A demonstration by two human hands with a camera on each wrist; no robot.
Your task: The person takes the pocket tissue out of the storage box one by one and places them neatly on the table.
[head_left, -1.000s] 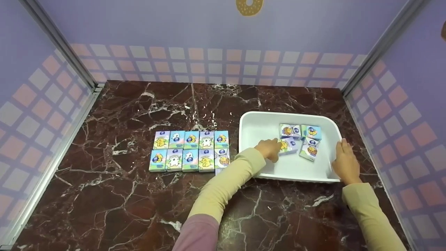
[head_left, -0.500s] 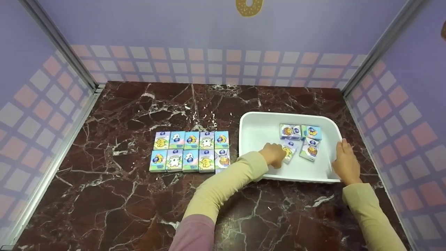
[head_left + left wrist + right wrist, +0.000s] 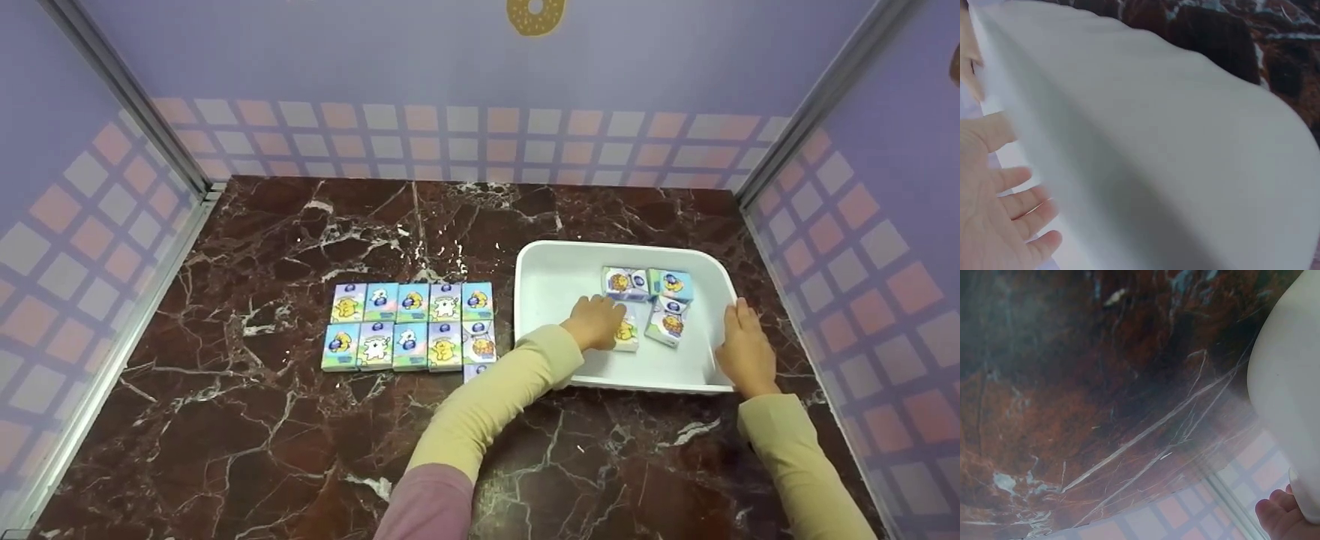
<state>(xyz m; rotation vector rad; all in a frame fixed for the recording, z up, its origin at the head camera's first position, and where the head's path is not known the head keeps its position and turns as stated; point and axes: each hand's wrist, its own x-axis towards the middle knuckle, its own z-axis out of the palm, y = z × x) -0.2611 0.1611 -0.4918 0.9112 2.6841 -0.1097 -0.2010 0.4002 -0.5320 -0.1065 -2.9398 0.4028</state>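
Observation:
A white tray (image 3: 555, 281) stands on the right, holding several small cartoon-printed packs that look like pocket tissues. My left hand (image 3: 594, 322) reaches inside it, its fingertips over one pack (image 3: 626, 331) that they partly cover. In the left wrist view, the left hand's fingers (image 3: 1022, 202) are loosely spread beyond the tray wall (image 3: 1145, 129), with no pack visible there. At the tray's right rim my right hand (image 3: 745, 351) grips the edge; its fingertips (image 3: 1275, 512) show beside the white wall in the right wrist view. Three other packs (image 3: 666, 321) lie touching or close by in the tray.
Left of the tray, several packs (image 3: 409, 345) lie face up in two tight rows, with another (image 3: 474, 370) partly hidden by my left sleeve. The dark red marble table (image 3: 262, 435) is bounded by purple checkered panels (image 3: 480, 67) at the back and sides.
The pack under my left hand has turned from crosswise to nearly upright and sits slightly lower. My left hand has shifted a little right. My right hand and the tray have stayed put.

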